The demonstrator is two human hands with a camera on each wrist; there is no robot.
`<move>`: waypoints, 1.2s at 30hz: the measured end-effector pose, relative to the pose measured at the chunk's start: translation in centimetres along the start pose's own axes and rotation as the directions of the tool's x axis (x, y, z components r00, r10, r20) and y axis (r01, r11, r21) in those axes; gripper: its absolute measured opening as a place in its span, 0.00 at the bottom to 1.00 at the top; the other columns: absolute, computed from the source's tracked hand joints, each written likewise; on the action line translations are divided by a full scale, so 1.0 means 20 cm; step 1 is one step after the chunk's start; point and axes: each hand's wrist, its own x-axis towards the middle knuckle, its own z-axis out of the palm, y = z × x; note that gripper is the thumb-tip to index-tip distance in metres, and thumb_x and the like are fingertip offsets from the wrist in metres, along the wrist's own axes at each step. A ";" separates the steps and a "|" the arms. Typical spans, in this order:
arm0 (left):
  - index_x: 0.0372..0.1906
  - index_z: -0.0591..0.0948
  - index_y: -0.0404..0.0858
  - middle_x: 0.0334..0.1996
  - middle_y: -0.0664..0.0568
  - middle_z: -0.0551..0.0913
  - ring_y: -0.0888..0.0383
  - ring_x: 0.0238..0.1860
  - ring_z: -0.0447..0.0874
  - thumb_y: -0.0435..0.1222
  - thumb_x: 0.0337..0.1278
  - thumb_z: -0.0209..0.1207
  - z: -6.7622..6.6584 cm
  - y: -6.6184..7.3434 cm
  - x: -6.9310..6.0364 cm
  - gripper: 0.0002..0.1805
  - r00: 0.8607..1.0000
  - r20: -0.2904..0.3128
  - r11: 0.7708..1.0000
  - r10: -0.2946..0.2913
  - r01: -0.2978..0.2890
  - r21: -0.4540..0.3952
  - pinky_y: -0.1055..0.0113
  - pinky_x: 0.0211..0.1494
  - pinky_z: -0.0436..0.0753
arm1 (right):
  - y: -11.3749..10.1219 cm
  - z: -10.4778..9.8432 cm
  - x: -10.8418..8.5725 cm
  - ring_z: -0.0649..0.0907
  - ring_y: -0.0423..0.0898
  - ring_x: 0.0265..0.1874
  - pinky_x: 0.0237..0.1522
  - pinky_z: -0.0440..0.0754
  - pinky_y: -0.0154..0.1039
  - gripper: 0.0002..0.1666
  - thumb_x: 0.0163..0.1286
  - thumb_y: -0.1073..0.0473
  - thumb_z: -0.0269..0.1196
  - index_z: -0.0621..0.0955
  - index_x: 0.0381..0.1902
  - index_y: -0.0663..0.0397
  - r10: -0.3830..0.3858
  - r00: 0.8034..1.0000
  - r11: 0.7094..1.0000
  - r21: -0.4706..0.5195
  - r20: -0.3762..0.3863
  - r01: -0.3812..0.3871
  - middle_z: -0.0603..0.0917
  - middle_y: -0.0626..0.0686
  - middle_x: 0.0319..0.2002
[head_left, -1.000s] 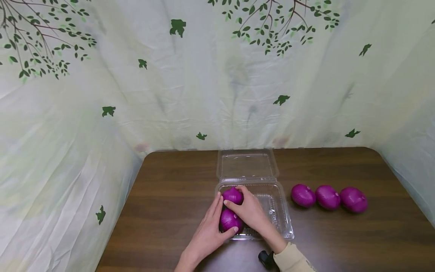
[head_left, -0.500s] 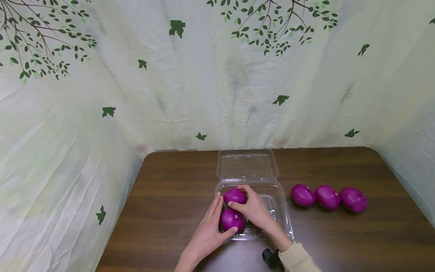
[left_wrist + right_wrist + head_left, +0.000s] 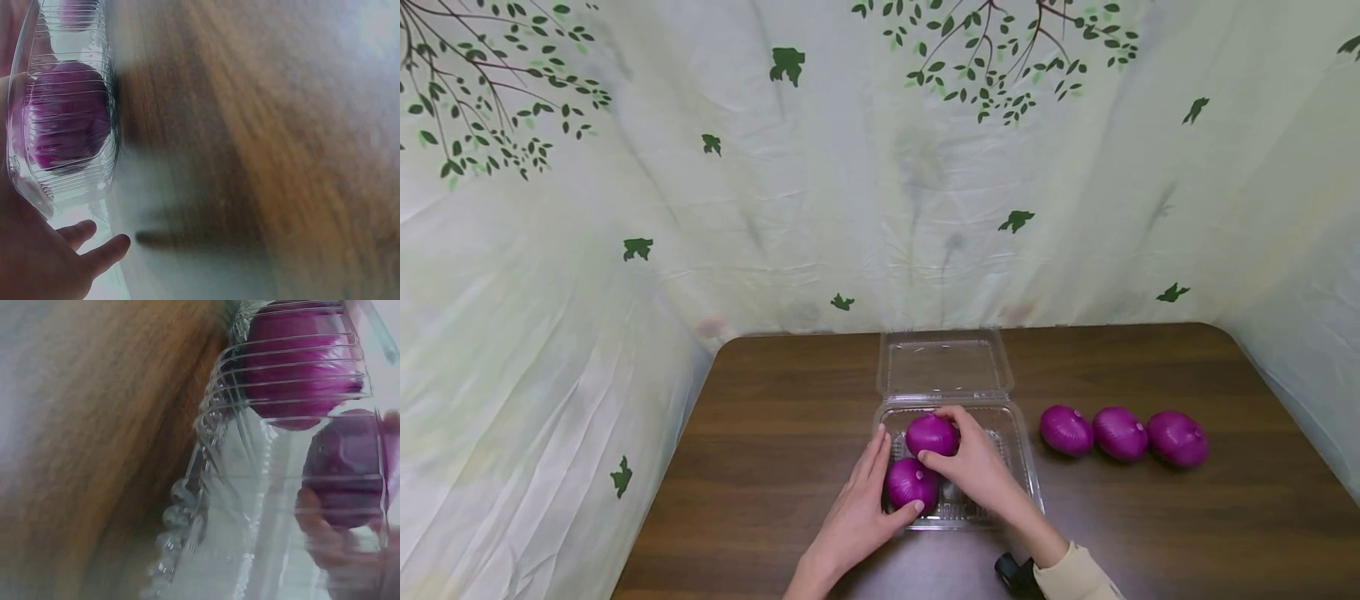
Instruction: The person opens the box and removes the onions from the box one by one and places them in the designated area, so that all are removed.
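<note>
Two purple onions are inside a clear plastic container point(image 3: 1026, 467) whose lid lies folded back. My right hand point(image 3: 977, 467) grips the rear onion point(image 3: 932, 435) between thumb and fingers; in the right wrist view that onion point(image 3: 347, 469) shows through the clear wall, with the hand point(image 3: 350, 556) around it. The front onion point(image 3: 912, 485) sits at the container's left side. Against that side lies my left hand point(image 3: 859, 517), fingers extended, its thumb at the front onion's near edge. In the left wrist view the front onion point(image 3: 69, 115) shows through the wall above the hand point(image 3: 44, 256).
Three more purple onions point(image 3: 1067, 431) point(image 3: 1121, 434) point(image 3: 1178, 439) stand in a row on the brown table point(image 3: 790, 433), right of the container. The clear lid point(image 3: 945, 367) reaches the table's back edge, by a leaf-patterned cloth point(image 3: 850, 167). A black object point(image 3: 1017, 575) is at my right wrist.
My right hand has moved to the right with the rear onion, away from the container's left wall. The front onion has shifted slightly right. My left hand has stayed nearly still.
</note>
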 end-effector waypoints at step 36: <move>0.79 0.52 0.45 0.79 0.60 0.40 0.45 0.76 0.46 0.67 0.52 0.59 0.00 -0.01 0.00 0.56 1.000 -0.009 1.000 -0.008 0.008 0.006 0.35 0.66 0.61 | 0.09 -0.33 -0.28 0.77 0.42 0.52 0.52 0.78 0.32 0.47 0.43 0.65 0.81 0.75 0.63 0.50 -0.224 0.951 0.973 -0.002 -0.215 0.229 0.71 0.50 0.59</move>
